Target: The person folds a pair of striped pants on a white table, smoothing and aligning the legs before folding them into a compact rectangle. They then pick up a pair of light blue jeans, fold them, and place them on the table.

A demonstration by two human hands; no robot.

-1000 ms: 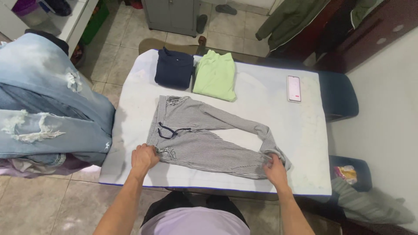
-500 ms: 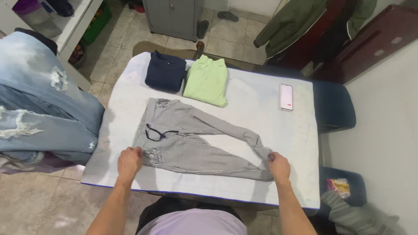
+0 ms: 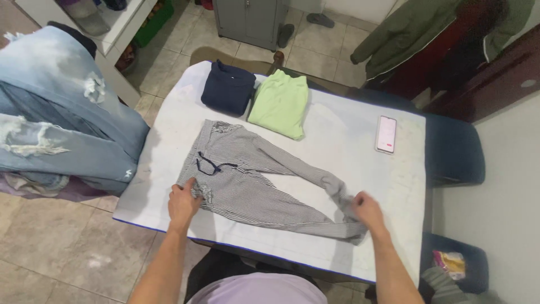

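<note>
While the striped trousers (image 3: 264, 180) lie flat mid-frame on the white bench (image 3: 349, 129), left hand (image 3: 183, 202) pinches the waistband, right hand (image 3: 368, 209) clamps a leg cuff.

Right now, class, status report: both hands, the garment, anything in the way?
Left hand on waistband, right hand gripping cuffs. Striped trousers flat on white table. Folded tops, phone clear.

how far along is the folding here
Done: a navy top and a light green top lie folded at the table's far edge. In hand: striped trousers, left hand at the waist, right hand at the leg ends. Left: unfolded jeans piled alongside.
</note>
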